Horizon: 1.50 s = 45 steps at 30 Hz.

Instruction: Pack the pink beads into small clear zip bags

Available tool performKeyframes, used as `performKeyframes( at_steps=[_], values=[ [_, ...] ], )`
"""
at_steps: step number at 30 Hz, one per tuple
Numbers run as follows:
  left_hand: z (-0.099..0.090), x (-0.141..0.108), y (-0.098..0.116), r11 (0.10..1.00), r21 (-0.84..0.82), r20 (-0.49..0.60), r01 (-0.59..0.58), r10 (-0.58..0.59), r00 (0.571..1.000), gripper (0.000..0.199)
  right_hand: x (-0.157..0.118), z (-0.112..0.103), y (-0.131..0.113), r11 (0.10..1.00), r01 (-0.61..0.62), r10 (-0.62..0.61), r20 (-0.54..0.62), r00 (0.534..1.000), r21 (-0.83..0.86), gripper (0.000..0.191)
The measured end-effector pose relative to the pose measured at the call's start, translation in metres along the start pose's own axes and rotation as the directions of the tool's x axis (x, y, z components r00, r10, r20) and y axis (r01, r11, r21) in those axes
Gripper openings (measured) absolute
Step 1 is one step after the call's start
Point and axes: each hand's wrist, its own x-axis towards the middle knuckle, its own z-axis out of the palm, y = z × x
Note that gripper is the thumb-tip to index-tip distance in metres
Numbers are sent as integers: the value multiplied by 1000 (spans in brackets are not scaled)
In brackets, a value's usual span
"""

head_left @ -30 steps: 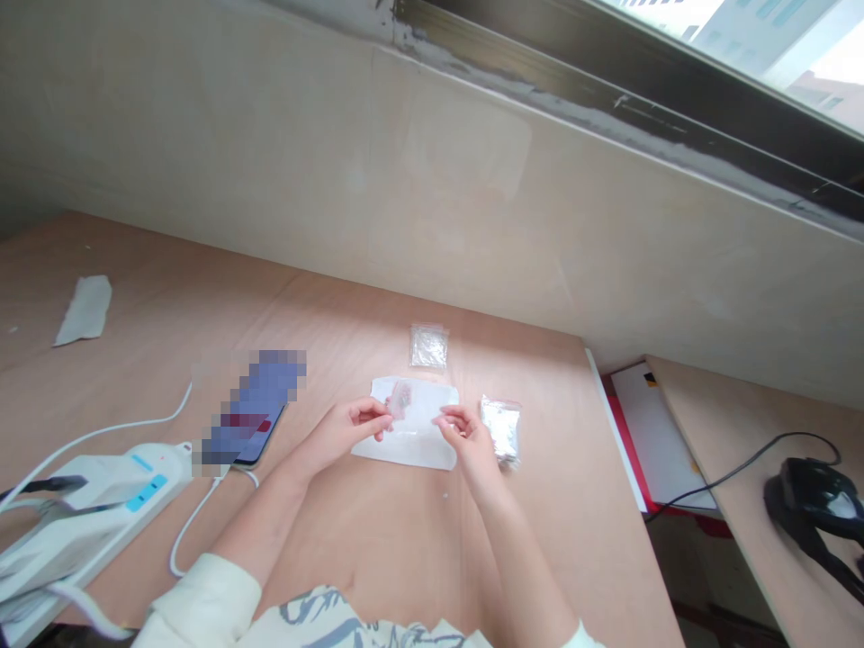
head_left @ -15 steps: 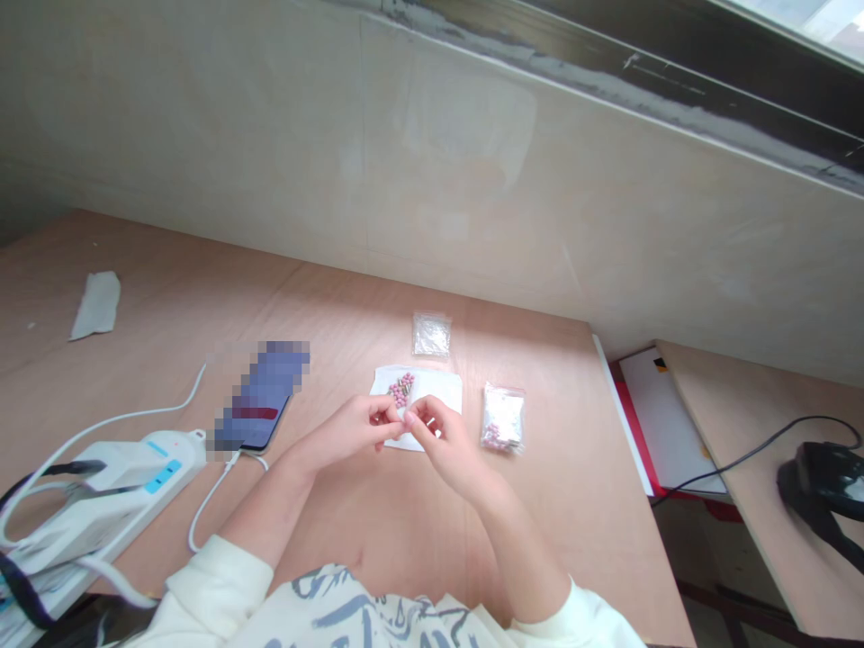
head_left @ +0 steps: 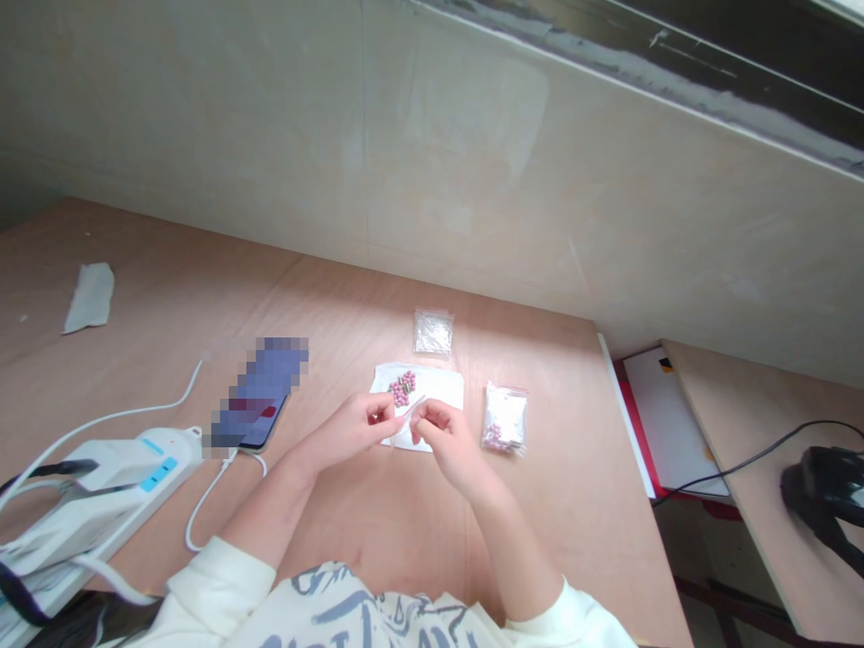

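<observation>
Pink beads [head_left: 403, 388] on white sheet [head_left: 442, 385]; above it, left hand [head_left: 368, 421] pinches clear film [head_left: 414, 406]; right hand [head_left: 444, 429] nearly closed, hold unclear.

Likely a workspace: plain wooden desk [head_left: 324, 531], power strip [head_left: 101, 504], bare wall [head_left: 303, 135].

To your left on the desk [head_left: 351, 531], you have a phone [head_left: 256, 405], its screen pixelated, with a white cable [head_left: 193, 517] at its near end. Nearer your left edge is a white power strip [head_left: 158, 472] with bulky plugs [head_left: 87, 526] in it. A pale scrap [head_left: 90, 299] lies toward the desk's far left. Behind runs a bare wall [head_left: 270, 135], below a dark window frame [head_left: 742, 81]. On your right, a second table [head_left: 796, 540] carries a black device [head_left: 823, 490] with a black cord [head_left: 762, 454].
</observation>
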Motion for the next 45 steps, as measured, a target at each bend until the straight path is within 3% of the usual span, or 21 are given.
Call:
performKeyframes(
  at_steps=[4,6,10,13,16,20,22,25,27,29,31,33,38,45],
  values=[
    [0,7,-13,993,114,-163,-13,31,986,23,0,3,6,999,-17,15,-98,995,-27,13],
    [-1,6,-15,988,156,-186,1,28,982,22,-1,3,6,998,-24,15,-132,991,-66,14],
    [-2,1,-5,965,262,-117,-26,58,991,1,-4,8,0,994,-41,34,-66,997,-103,14],
    [-5,-1,4,945,290,-71,-149,177,982,29,-5,11,-3,995,-50,46,-40,998,-86,14],
    [-11,-4,9,929,290,-40,-231,253,967,38,-2,8,0,997,-70,65,-99,993,-41,14],
    [-18,-11,8,944,247,140,-220,190,972,32,3,4,5,991,-83,95,-115,989,101,13],
    [-18,-14,7,951,234,172,-201,163,972,44,5,5,5,977,-101,121,-97,988,186,11],
    [-18,-13,3,949,273,72,-157,143,987,49,10,9,5,938,-149,154,10,988,314,8],
    [-19,-10,-1,937,323,-20,-134,148,989,42,17,10,11,932,-149,162,-10,987,331,10],
    [-23,-5,-7,917,379,-83,-129,173,981,38,27,9,22,969,-112,150,-161,976,222,13],
    [-28,-1,-14,888,437,-107,-141,207,973,37,38,6,35,997,-82,75,-338,938,-5,14],
    [-32,2,-19,855,495,-93,-158,233,968,37,48,3,47,970,-104,7,-402,916,-219,14],
    [-32,3,-20,800,574,-27,-173,229,973,36,57,0,55,887,-139,-24,-344,939,-441,10],
    [-29,7,-25,786,597,-22,-161,217,976,38,58,-3,52,893,-99,-60,-335,940,-438,11]
  ],
)
